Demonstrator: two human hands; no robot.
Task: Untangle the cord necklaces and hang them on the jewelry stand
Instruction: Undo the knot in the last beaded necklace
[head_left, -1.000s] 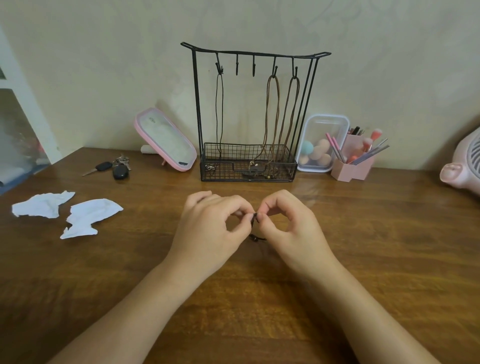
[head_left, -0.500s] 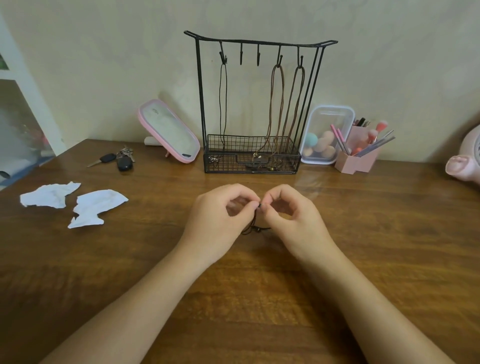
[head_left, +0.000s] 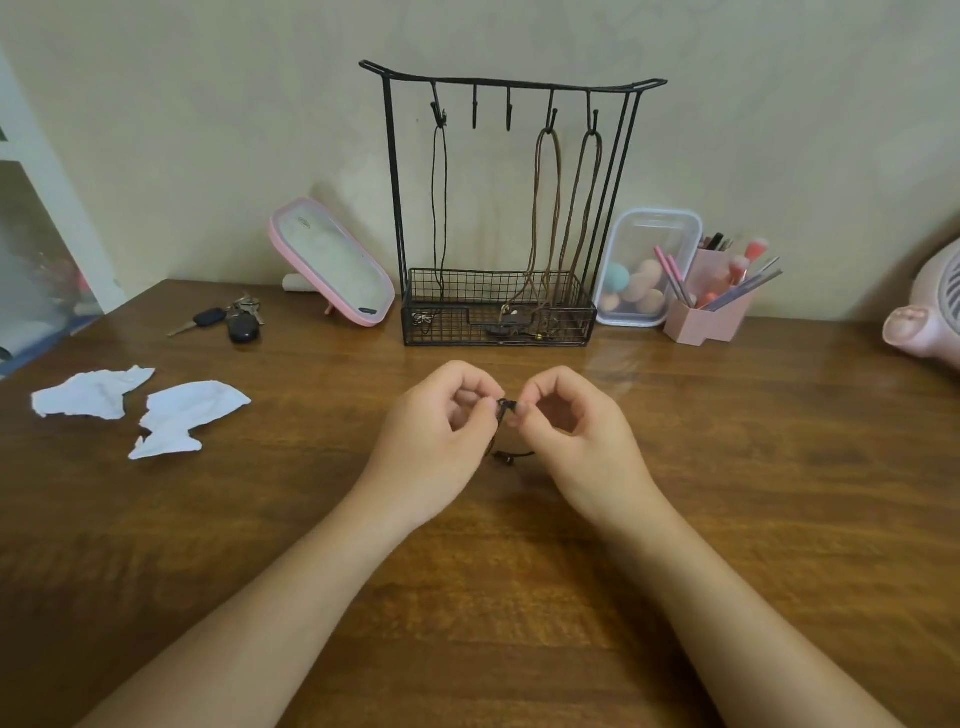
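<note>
Across the wooden surface (head_left: 727, 519), close to the wall, a black wire jewelry stand (head_left: 393, 208) stands upright on its basket base. One black cord (head_left: 439, 208) and two brown cords (head_left: 548, 208) hang from its hooks into the basket. Before the stand, the left hand (head_left: 431, 447) and right hand (head_left: 582, 441) meet just above the wood. The fingers (head_left: 480, 413) of both are curled, thumb and forefinger tips pinching a small dark cord necklace (head_left: 503, 406) between them. Its loose end (head_left: 511, 456) lies on the wood just below.
</note>
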